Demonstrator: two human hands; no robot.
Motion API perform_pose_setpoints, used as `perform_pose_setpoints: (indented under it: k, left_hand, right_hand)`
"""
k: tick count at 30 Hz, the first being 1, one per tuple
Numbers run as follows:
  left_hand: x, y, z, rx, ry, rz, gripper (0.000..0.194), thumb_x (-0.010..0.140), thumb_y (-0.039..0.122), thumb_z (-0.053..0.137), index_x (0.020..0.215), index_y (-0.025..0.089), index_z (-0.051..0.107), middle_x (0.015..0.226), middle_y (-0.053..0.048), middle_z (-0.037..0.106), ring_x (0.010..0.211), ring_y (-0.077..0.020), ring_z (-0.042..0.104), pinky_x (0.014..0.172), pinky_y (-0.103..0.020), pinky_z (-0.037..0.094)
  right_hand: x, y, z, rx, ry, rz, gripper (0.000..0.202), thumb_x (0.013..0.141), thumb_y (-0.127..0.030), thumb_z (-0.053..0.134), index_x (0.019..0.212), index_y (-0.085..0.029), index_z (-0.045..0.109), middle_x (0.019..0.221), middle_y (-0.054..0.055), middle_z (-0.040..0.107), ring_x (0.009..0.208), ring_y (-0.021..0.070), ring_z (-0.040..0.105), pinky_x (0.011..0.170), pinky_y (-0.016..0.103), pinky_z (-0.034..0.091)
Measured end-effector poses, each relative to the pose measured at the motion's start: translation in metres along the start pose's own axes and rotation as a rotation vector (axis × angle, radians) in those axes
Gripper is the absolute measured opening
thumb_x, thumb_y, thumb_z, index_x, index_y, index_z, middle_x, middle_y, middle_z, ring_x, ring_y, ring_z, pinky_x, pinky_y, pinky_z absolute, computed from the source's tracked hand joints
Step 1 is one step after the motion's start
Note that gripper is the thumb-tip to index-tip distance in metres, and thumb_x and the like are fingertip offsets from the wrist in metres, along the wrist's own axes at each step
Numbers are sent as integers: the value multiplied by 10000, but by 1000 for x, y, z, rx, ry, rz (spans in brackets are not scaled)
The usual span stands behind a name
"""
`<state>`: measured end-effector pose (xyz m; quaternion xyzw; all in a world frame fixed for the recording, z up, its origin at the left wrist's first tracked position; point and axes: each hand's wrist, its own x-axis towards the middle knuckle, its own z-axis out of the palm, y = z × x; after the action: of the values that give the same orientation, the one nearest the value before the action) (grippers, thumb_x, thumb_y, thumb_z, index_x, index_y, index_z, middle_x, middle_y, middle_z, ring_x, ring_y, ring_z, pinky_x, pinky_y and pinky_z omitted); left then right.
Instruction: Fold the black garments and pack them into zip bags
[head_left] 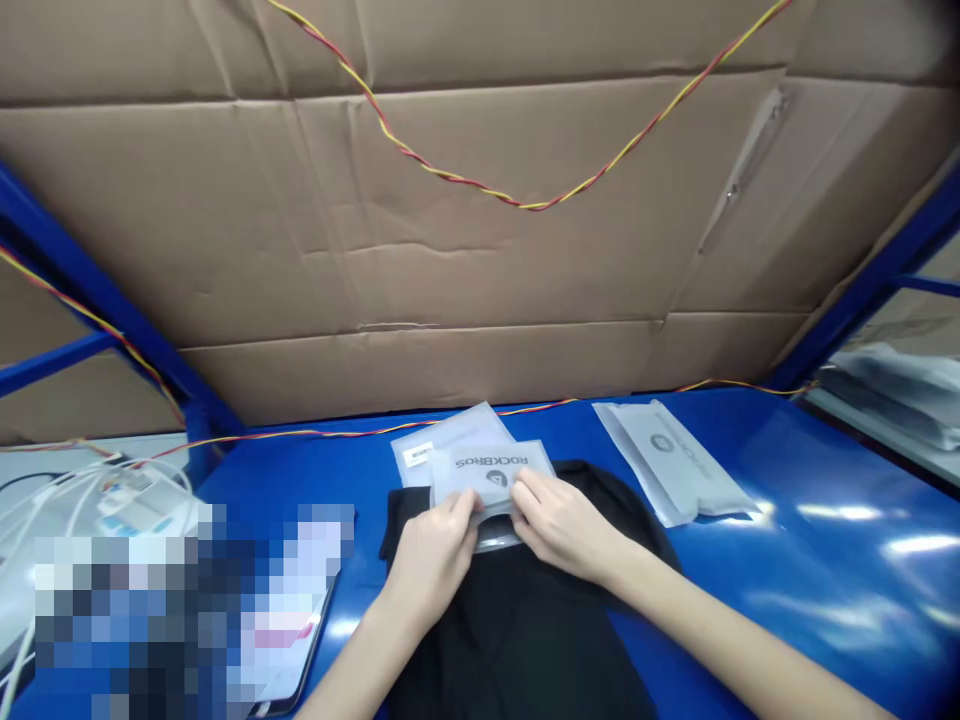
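Note:
A frosted plastic bag [480, 468] printed ROCKBROS lies upside down to me over black fabric [517, 630]. My left hand [439, 550] pinches the bag's near edge on the left, thumb and fingers together. On the right of that same edge, my right hand [559, 520] has its fingers closed on the plastic. Between the hands the edge looks parted, with a clear strip showing below it. Another frosted bag [417, 436] with a white barcode label lies partly under the first one. The black fabric spreads across the blue table towards me.
A filled frosted packet [664, 455] lies on the blue table [810, 560] at the right. A phone [289, 640], partly pixelated, is at the left near white cables [60, 530]. Cardboard [480, 260] and blue frame posts [127, 300] stand behind, with a twisted red-yellow wire [480, 187] hanging across.

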<state>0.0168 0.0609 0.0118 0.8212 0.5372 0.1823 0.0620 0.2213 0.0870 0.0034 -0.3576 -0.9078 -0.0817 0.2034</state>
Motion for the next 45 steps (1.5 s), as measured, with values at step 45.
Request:
perform_pose_setpoints:
  k: [45]
  left_hand:
    - [5, -7, -13, -613, -287, -306, 248, 817, 308, 426, 597, 195, 435, 580, 39, 495, 562, -120, 447, 532, -227, 307]
  right_hand:
    - [5, -35, 0, -126, 208, -297, 163, 911, -108, 481, 823, -167, 605, 870, 30, 634, 758, 169, 486, 718, 325, 350]
